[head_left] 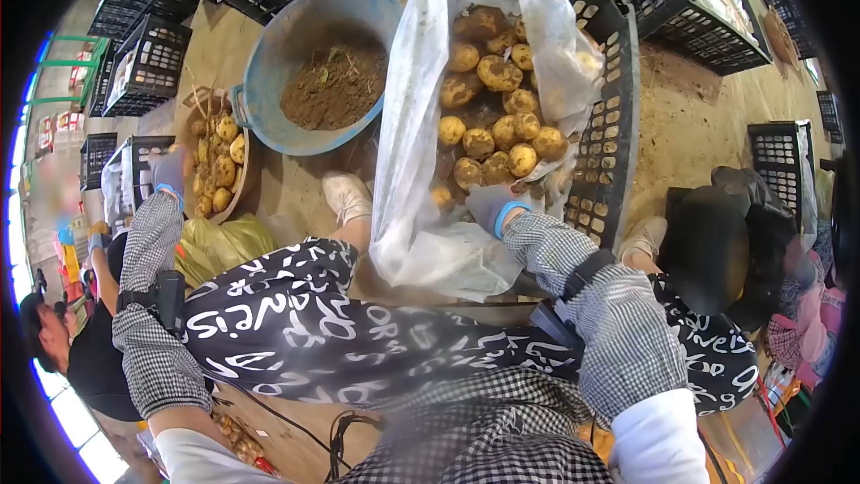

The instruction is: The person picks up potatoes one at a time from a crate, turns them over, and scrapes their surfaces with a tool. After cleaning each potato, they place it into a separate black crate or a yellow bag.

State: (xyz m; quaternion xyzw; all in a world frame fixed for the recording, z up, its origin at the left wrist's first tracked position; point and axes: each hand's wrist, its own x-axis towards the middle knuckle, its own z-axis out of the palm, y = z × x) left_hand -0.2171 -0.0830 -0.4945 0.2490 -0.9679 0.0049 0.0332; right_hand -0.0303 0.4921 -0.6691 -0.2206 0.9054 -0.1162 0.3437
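Observation:
My right hand (490, 207), in a grey glove with a blue cuff, reaches into a black plastic crate (602, 125) lined with a translucent plastic sheet (408, 125). It rests at the near edge of several soil-covered potatoes (502, 130); its fingers are mostly hidden from above. My left hand (170, 170), also gloved, is out to the left, beside a shallow basket (244, 181) of smaller potatoes (218, 161). The back of that glove and the blur hide what its fingers do.
A blue tub (260, 90) with loose soil (336, 85) stands between basket and crate. Black crates (148, 63) are stacked at the back left, with another lined crate (699, 9) back right. A yellow-green sack (224, 249) lies by my left leg. Other people (85, 332) sit either side.

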